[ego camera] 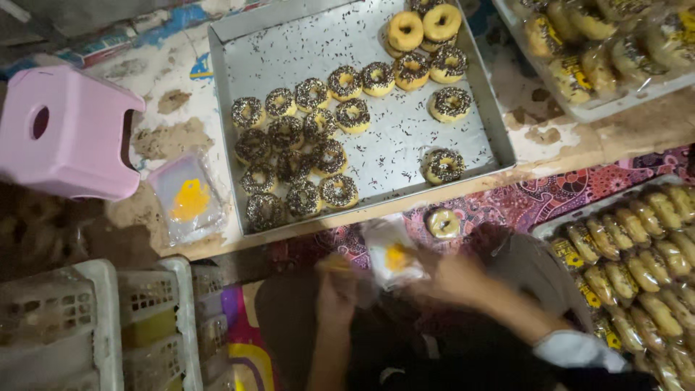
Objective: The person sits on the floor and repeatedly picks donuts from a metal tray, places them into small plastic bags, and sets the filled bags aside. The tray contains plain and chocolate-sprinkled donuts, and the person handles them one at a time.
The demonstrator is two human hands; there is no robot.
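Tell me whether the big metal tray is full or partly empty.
Partly empty. The metal tray holds sprinkled doughnuts mostly on its left; bare metal shows elsewhere.

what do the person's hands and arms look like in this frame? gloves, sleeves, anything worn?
Both hands are bare, no gloves. The left hand and its forearm are uncovered, with no sleeve in view. The right hand is blurred; its forearm is bare up to a light, whitish sleeve pushed up near the elbow. No rings, watch or bracelet can be made out, though the blur and dim light could hide small ones.
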